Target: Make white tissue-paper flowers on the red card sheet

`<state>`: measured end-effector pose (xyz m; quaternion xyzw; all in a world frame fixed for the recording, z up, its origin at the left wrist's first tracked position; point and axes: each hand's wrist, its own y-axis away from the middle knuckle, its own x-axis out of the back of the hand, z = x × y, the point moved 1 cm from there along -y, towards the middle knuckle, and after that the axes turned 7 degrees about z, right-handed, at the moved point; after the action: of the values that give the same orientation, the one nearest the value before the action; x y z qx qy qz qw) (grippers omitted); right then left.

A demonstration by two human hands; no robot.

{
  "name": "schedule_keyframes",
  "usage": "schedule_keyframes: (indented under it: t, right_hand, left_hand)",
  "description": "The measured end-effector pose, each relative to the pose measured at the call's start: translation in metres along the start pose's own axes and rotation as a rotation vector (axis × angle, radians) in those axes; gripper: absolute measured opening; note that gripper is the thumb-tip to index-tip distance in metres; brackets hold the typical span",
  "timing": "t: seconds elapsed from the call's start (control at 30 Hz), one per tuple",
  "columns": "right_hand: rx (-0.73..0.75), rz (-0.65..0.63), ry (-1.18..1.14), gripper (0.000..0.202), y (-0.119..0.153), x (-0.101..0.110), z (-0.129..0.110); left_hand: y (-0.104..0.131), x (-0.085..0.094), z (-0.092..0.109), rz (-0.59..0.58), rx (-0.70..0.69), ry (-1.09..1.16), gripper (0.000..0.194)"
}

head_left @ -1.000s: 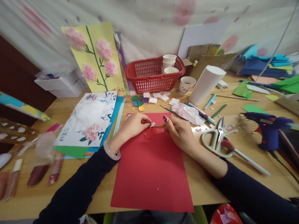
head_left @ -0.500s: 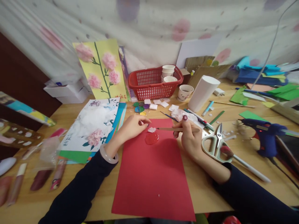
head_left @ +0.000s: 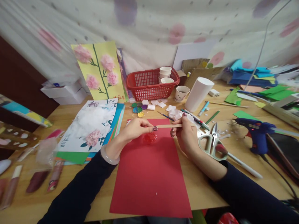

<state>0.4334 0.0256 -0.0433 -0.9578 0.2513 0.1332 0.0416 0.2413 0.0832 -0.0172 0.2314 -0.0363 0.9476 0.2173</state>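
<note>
Wooden stick (head_left: 169,126) is over the far part of the red sheet (head_left: 149,177), toward 12 o'clock, lying nearly level crosswise; clock centred on that sheet, 12 pointing away from the person. Nearest: bare red stretch of the sheet, one tiny pale speck (head_left: 156,193) toward 5. Tube (head_left: 54,175) at 9, white-handled brush (head_left: 245,165) with dark red tip at 3. Scissors (head_left: 214,134) at 2, blades pointing away; blue glue gun (head_left: 259,141) farther out, between 2 and 3. White sheet (head_left: 70,143) with pink flower at 10, white fluff on it, coloured papers under. Glossy red patch (head_left: 149,137) at 12, just nearer than the stick. Right hand (head_left: 185,135) at 1, fingers closed round the stick, thumb on top. Left hand (head_left: 134,129) at 11, thumb and fingers nearly together at the stick's left end; can't tell if they grip anything. Past the hands: small coloured discs (head_left: 139,109) and white squares (head_left: 151,107) at 12, printed paper cup (head_left: 182,93) and white cylinder (head_left: 199,93) at 1. Farther back: red basket (head_left: 142,93) holding cups, 12; yellow flower panel (head_left: 100,71) leaning, 11.
</note>
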Motion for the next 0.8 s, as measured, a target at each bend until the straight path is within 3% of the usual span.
schedule_keyframes:
  t: [0.17, 0.23, 0.47, 0.57, 0.7, 0.8]
  right_hand:
    - [0.021, 0.176, -0.132, 0.05, -0.017, 0.008, -0.006]
    - [0.025, 0.161, -0.105, 0.051, -0.017, 0.009, -0.007]
    - [0.008, -0.305, 0.149, 0.055, 0.012, -0.005, -0.003]
    - [-0.041, -0.299, 0.186, 0.062, 0.012, -0.001, -0.007]
    - [-0.027, -0.109, 0.046, 0.06, -0.003, 0.008, -0.017]
    - [0.03, 0.059, -0.044, 0.058, -0.012, 0.012, -0.023]
  left_hand:
    - [0.014, 0.009, 0.002, 0.082, -0.051, 0.023, 0.015]
    - [0.024, 0.011, 0.001, 0.157, -0.11, 0.042, 0.014]
    - [0.054, 0.009, 0.001, 0.278, -0.249, 0.015, 0.008]
    - [0.055, 0.021, -0.01, 0.494, -0.301, -0.139, 0.014]
    - [0.059, 0.056, -0.023, 0.82, -0.392, -0.527, 0.022]
    - [0.071, 0.092, -0.026, 1.077, -0.24, -0.587, 0.031]
